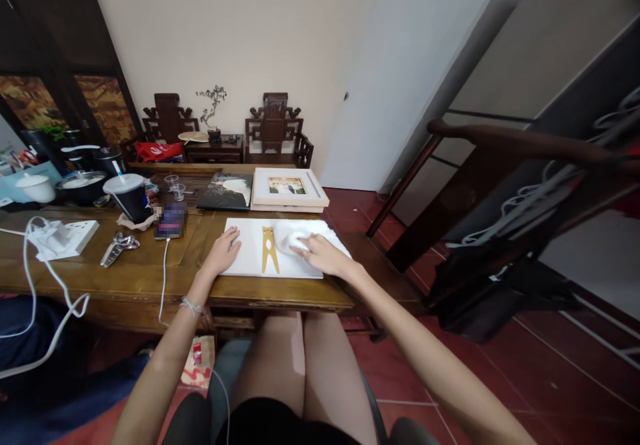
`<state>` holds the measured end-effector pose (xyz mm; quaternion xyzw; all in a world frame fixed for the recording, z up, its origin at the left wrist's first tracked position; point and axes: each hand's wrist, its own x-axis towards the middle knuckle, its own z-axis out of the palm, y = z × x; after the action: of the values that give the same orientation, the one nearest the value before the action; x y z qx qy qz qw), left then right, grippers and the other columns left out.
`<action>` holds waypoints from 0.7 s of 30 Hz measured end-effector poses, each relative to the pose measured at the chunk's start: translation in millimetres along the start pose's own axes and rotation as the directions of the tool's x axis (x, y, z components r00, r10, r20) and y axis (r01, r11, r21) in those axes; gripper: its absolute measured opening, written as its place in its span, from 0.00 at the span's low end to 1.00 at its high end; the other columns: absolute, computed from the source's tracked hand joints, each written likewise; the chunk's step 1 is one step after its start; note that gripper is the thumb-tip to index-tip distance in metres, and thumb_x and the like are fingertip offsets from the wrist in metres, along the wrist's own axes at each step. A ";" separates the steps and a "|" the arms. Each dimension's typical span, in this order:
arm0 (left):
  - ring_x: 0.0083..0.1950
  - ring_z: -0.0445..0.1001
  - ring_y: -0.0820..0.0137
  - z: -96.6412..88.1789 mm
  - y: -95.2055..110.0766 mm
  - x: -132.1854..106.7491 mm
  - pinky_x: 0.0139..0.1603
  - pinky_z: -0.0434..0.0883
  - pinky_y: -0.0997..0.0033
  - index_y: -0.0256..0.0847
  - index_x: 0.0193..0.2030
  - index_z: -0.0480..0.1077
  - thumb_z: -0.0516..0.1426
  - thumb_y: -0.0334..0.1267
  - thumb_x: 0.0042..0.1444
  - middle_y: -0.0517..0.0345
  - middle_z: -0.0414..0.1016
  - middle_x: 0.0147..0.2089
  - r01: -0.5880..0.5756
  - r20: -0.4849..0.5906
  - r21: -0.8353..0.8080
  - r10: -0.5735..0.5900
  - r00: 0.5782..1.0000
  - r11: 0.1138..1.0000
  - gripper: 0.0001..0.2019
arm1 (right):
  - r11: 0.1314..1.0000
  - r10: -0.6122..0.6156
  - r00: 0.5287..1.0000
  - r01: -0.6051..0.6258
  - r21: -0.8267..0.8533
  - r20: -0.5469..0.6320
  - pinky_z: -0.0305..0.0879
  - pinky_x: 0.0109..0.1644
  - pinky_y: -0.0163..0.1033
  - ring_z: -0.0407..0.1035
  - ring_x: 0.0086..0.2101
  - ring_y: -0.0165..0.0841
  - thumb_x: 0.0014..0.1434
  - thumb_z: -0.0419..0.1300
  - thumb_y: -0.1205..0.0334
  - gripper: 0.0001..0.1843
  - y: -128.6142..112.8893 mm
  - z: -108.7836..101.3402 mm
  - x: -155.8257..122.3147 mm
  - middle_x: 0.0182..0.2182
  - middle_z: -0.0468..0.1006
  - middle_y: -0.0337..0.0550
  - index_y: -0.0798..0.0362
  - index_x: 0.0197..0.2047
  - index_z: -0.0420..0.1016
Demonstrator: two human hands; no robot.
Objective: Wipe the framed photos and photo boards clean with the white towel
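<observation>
A white board (250,261) lies flat at the near edge of the wooden table (150,285). A yellow clothespin-shaped piece (269,250) rests on its middle. My left hand (223,251) lies on the board's left edge with its fingers loosely curled, holding it down. My right hand (320,253) rests on the board's right part, its fingertips pressed on a white cloth or tissue (293,237).
Behind the board lie a framed photo (287,188) and a dark photo print (226,191). To the left are a phone (171,221) on a cable, a lidded cup (129,196), a metal tool (117,247) and a power strip (63,238). A dark stair rail (500,141) stands to the right.
</observation>
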<state>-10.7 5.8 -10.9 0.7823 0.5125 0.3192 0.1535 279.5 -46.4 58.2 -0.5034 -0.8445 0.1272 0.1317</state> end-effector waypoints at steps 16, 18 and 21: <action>0.71 0.58 0.57 -2.2 4.7 -0.5 0.72 0.53 0.53 0.31 0.60 0.69 0.48 0.41 0.62 0.40 0.62 0.68 0.013 0.013 0.005 -0.013 1.000 1.000 0.24 | 0.992 0.120 0.981 -0.114 0.047 -0.152 0.55 0.58 0.50 0.71 0.48 0.46 0.70 0.42 0.60 0.20 -8.6 15.5 20.4 0.44 0.79 0.56 0.57 0.45 0.74; 0.71 0.58 0.58 -2.6 5.4 -0.8 0.72 0.53 0.53 0.32 0.60 0.69 0.48 0.41 0.62 0.41 0.62 0.68 0.013 0.015 0.010 -0.013 1.000 1.000 0.24 | 0.994 0.112 0.977 -0.107 0.037 -0.180 0.48 0.63 0.54 0.68 0.52 0.47 0.70 0.43 0.61 0.19 -21.0 26.2 18.6 0.49 0.77 0.57 0.58 0.47 0.74; 0.71 0.58 0.59 -1.7 5.3 -0.6 0.72 0.53 0.55 0.31 0.61 0.68 0.48 0.41 0.63 0.41 0.63 0.68 0.011 0.018 0.015 -0.011 1.000 1.000 0.24 | 0.999 0.034 0.986 -0.028 0.042 -0.162 0.44 0.66 0.52 0.69 0.51 0.44 0.69 0.45 0.60 0.17 -35.7 32.3 -10.5 0.48 0.78 0.52 0.55 0.44 0.75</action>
<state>-8.2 2.8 -6.8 0.7834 0.5177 0.3076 0.1540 243.8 -74.8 39.5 -0.5225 -0.8202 0.1045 0.2084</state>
